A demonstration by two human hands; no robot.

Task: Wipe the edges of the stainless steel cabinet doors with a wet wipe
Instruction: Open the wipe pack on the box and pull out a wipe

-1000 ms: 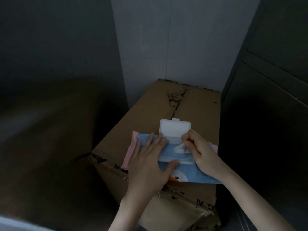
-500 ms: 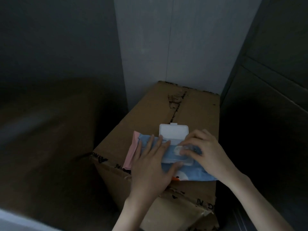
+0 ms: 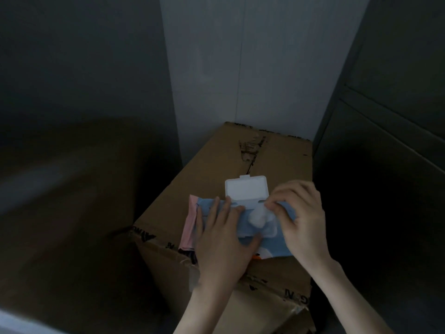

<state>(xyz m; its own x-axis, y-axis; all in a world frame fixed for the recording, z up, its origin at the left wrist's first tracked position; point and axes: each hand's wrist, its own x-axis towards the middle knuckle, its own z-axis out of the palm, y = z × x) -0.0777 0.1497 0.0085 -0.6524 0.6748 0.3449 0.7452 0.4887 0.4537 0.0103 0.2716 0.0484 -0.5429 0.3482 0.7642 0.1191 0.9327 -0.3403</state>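
A blue and pink wet wipe pack point(image 3: 277, 248) lies on a cardboard box point(image 3: 277, 160). Its white flip lid point(image 3: 246, 190) stands open. My left hand point(image 3: 221, 239) presses flat on the left part of the pack, fingers straight. My right hand point(image 3: 303, 220) is at the pack's opening, thumb and fingertips pinching a white wet wipe point(image 3: 258, 219) that bulges out of the opening. The dark steel cabinet doors point(image 3: 395, 131) stand to the right of the box.
A pale grey wall panel point(image 3: 243, 68) rises behind the box. A dark wall point(image 3: 79, 56) and a dim brown surface point(image 3: 62, 201) lie to the left. The box's near corner point(image 3: 296, 312) is torn and taped.
My right hand has shifted from over the opening to its right side and has drawn a tuft of wipe up out of the pack. My left hand still holds the pack down.
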